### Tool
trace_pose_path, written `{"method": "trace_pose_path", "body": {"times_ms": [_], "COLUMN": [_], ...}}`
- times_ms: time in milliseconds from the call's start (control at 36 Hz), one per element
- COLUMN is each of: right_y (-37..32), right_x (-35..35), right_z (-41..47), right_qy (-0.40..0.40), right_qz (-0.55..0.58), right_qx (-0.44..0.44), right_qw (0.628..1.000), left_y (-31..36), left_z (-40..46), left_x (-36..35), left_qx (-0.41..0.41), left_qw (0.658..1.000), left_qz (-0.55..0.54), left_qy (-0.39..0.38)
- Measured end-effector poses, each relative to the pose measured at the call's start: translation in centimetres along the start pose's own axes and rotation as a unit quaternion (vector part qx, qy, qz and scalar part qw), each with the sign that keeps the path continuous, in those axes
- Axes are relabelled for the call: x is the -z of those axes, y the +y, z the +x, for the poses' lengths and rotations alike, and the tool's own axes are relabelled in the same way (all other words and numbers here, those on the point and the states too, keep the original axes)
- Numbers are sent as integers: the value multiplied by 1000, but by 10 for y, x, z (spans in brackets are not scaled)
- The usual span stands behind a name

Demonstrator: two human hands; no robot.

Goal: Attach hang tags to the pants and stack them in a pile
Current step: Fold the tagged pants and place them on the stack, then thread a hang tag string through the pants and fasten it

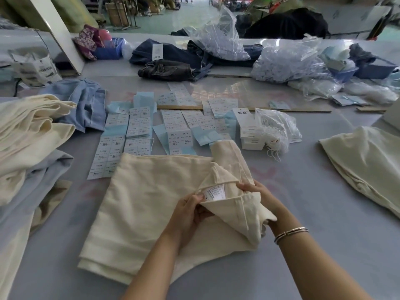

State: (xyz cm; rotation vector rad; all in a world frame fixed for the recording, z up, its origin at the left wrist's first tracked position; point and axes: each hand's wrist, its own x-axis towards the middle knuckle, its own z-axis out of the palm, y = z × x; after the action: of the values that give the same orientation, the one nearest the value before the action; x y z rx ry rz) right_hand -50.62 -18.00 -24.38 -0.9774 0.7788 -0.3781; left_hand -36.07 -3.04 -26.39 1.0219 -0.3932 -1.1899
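Pants pinched open at the label by both hands; tags at 12 o'clock, so letting go could flop the waistband shut.

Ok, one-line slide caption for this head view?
Both hands, left and right, fold back cream pants to expose the sewn-in label.

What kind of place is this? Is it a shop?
Probably a clothing factory's packing area, not a shop: sheets of printed size labels cover the table, bags of plastic fasteners sit behind, and folded pants are stacked up.
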Motion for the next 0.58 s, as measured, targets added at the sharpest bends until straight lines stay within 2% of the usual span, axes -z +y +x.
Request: {"method": "trace_pose_path", "body": {"times_ms": [167,222,278,306,333,361,417,472,528,583], "right_y": [0,-3,-11,-16,-22,-27,-38,-46,-55,-68], "right_x": [1,10,28,39,51,63,87,111,124,121], "right_z": [-7,-15,-26,-33,-41,-48,-59,-61,-56,-41], "right_qy": [0,24,64,88,114,141,187,225,273,347], "right_qz": [5,7,7,6,-3,-26,-111,-178,-197,-250], "right_qx": [29,45,65,69,70,68,55,30,16,78], "right_qw": [1000,999,996,994,991,987,974,957,941,901], "left_y": [-1,-1,-1,2,5,7,11,13,10,0], "left_z": [-1,2,8,12,16,21,31,40,48,52], "left_x": [1,1,-1,-2,-4,-3,-2,1,7,12], "left_qx": [-28,-7,0,-21,-68,-128,-230,-277,-253,-178], "left_qw": [999,999,999,990,965,926,852,782,697,622], "left_qz": [-20,-35,41,134,243,346,462,551,666,760], "left_qy": [-11,-1,24,44,67,82,87,85,84,67]}}
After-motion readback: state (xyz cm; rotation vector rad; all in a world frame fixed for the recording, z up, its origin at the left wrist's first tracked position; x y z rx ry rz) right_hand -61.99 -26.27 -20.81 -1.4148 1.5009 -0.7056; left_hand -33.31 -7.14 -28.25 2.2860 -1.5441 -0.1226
